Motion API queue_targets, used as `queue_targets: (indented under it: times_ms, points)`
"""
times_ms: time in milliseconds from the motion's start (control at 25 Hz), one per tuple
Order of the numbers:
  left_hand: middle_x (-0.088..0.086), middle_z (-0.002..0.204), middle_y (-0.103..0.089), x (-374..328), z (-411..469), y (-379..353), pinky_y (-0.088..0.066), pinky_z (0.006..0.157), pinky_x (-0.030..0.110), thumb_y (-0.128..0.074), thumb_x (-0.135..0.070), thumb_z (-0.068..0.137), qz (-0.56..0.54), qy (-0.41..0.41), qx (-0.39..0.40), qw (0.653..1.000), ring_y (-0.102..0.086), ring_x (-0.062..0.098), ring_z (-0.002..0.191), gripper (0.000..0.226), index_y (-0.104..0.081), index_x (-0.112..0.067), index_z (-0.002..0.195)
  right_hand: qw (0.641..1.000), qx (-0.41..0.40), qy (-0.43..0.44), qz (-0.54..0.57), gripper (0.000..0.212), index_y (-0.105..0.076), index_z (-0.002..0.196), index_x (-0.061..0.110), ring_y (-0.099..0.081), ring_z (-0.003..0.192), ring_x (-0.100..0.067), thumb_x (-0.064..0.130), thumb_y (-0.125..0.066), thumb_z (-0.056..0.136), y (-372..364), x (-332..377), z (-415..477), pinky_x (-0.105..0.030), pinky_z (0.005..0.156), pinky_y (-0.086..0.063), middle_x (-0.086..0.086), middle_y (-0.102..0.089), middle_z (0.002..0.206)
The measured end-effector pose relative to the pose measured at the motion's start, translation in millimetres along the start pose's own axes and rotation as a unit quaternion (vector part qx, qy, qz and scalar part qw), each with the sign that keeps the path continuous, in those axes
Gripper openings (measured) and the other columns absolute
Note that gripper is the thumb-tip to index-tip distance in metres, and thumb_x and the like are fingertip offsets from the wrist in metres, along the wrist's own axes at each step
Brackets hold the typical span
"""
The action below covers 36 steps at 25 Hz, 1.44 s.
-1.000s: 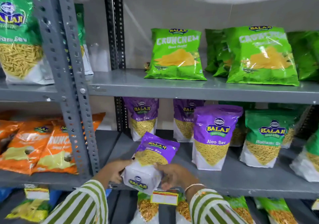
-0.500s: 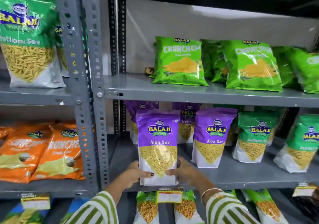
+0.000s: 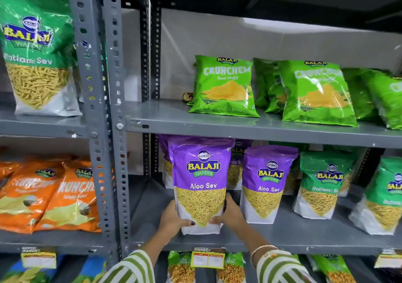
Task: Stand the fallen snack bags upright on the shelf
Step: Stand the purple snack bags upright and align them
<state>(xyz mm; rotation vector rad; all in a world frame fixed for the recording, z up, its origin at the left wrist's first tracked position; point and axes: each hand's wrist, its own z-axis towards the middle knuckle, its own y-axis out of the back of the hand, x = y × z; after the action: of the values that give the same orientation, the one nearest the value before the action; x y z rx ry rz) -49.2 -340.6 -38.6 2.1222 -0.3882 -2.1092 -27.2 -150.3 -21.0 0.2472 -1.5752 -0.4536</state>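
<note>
You are facing a grey metal shelf rack, looking slightly down at its middle shelf (image 3: 282,237). Both your hands hold one tall purple plastic pouch of Aloo Sev with a clear window showing yellow noodles (image 3: 201,182). The pouch is upright, its white base resting near the shelf's front edge, at the left end of the row.

Your left hand (image 3: 174,219) cups the pouch's lower left side, thumb pressed across the front near the bottom. Your right hand (image 3: 230,213) mirrors it on the lower right, fingers curled against the side. Both hands squeeze the base from opposite sides, probably because a soft pouch stands only when its flat bottom is settled square on the shelf.

Just beside it to the right stands a second purple Aloo Sev pouch (image 3: 266,184), already upright, then green Ratlami Sev pouches (image 3: 324,184). More purple pouches stand behind. Your pouch lines up with its neighbour, facing front, so the label reads clearly.

On the shelf above, bright green Crunchem chip bags (image 3: 224,88) lean back rather than stand straight; they may need attention later. To the left, in the neighbouring bay, orange chip bags (image 3: 50,197) also slump backward.
</note>
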Motion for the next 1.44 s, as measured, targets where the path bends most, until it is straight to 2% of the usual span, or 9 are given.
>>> queue_targets:
  times_ms: [200, 360, 600, 880, 1040, 1200, 1280, 1360, 1440]
  points:
    - [0.011, 0.099, -0.063, -4, 28, -13, -0.043, 0.077, 0.026, -0.079, 0.004, 0.055, 0.041, 0.005, -0.061, 0.997, -0.060, 0.028, 0.105, 0.055, -0.046, -0.015, 0.094, 0.999, -0.024, 0.038, -0.027, 0.094, -0.030, 0.136, 0.008, -0.048, 0.105, -0.013, -0.007, -0.079, 0.058, -4, 2, 27, -0.014, 0.071, -0.034, -0.010, -0.059, 0.122]
    - [0.018, 0.116, -0.062, 7, 66, -26, -0.049, 0.082, 0.033, -0.081, -0.003, 0.055, 0.076, 0.017, -0.066, 0.995, -0.057, 0.032, 0.109, 0.064, -0.049, -0.006, 0.111, 0.998, -0.054, 0.018, -0.030, 0.086, -0.035, 0.132, 0.006, -0.051, 0.099, -0.012, -0.009, -0.077, 0.059, -10, -16, 61, -0.018, 0.075, -0.036, -0.012, -0.063, 0.118]
    - [0.020, 0.113, -0.065, 34, 95, -39, -0.053, 0.085, 0.040, -0.081, -0.001, 0.054, 0.073, 0.048, -0.086, 0.992, -0.061, 0.033, 0.104, 0.069, -0.048, -0.004, 0.115, 0.999, -0.038, 0.005, -0.019, 0.085, -0.033, 0.131, 0.005, -0.048, 0.098, -0.011, -0.004, -0.078, 0.059, -19, -40, 89, -0.020, 0.073, -0.036, -0.012, -0.062, 0.117]
    - [0.008, 0.120, -0.058, 48, 102, -44, -0.049, 0.095, 0.040, -0.084, -0.004, 0.046, 0.026, 0.073, -0.034, 0.996, -0.055, 0.027, 0.111, 0.083, -0.043, -0.012, 0.117, 0.998, -0.014, -0.024, 0.051, 0.135, -0.038, 0.126, 0.009, -0.052, 0.117, -0.023, 0.059, -0.084, 0.010, -24, -74, 105, -0.041, 0.100, -0.046, -0.008, -0.058, 0.121]
    - [0.011, 0.119, -0.062, 52, 107, -37, -0.051, 0.094, 0.044, -0.083, -0.011, 0.043, 0.017, 0.083, -0.037, 0.996, -0.059, 0.029, 0.108, 0.079, -0.048, -0.012, 0.114, 0.999, -0.001, -0.035, 0.008, 0.107, -0.047, 0.125, 0.010, -0.053, 0.112, -0.018, 0.039, -0.082, 0.028, -29, -53, 98, -0.028, 0.088, -0.042, -0.006, -0.061, 0.119]
    - [0.009, 0.117, -0.062, 57, 79, -2, -0.052, 0.090, 0.040, -0.076, -0.020, 0.034, 0.017, 0.092, -0.022, 0.995, -0.059, 0.026, 0.106, 0.082, -0.048, -0.012, 0.111, 0.997, 0.026, -0.058, 0.051, 0.104, -0.046, 0.123, 0.019, -0.052, 0.118, -0.020, 0.044, -0.079, 0.027, -63, -48, 73, -0.038, 0.099, -0.045, -0.004, -0.058, 0.123]
    - [0.007, 0.111, -0.061, 61, 62, 16, -0.049, 0.083, 0.034, -0.075, -0.022, 0.029, 0.012, 0.096, -0.018, 0.995, -0.057, 0.022, 0.101, 0.081, -0.048, -0.014, 0.105, 0.996, 0.051, -0.055, 0.040, 0.087, -0.042, 0.113, 0.025, -0.053, 0.118, -0.022, 0.034, -0.087, 0.039, -74, -36, 52, -0.037, 0.098, -0.046, -0.003, -0.058, 0.123]
    - [0.008, 0.110, -0.062, 65, 55, 29, -0.049, 0.085, 0.035, -0.077, -0.025, 0.025, 0.013, 0.097, -0.017, 0.995, -0.058, 0.022, 0.102, 0.084, -0.048, -0.014, 0.103, 0.990, 0.101, -0.039, 0.089, 0.086, -0.036, 0.117, 0.014, -0.054, 0.116, -0.021, 0.018, -0.089, 0.050, -69, -7, 42, -0.032, 0.093, -0.048, -0.005, -0.055, 0.122]
    - [0.010, 0.114, -0.063, 67, 51, 36, -0.050, 0.093, 0.039, -0.080, -0.027, 0.022, 0.010, 0.091, -0.014, 0.996, -0.058, 0.024, 0.109, 0.090, -0.050, -0.013, 0.106, 0.987, 0.027, 0.034, 0.152, 0.089, -0.040, 0.120, 0.010, -0.059, 0.108, -0.023, 0.021, -0.091, 0.047, -52, 37, 50, -0.037, 0.092, -0.052, -0.009, -0.059, 0.119]
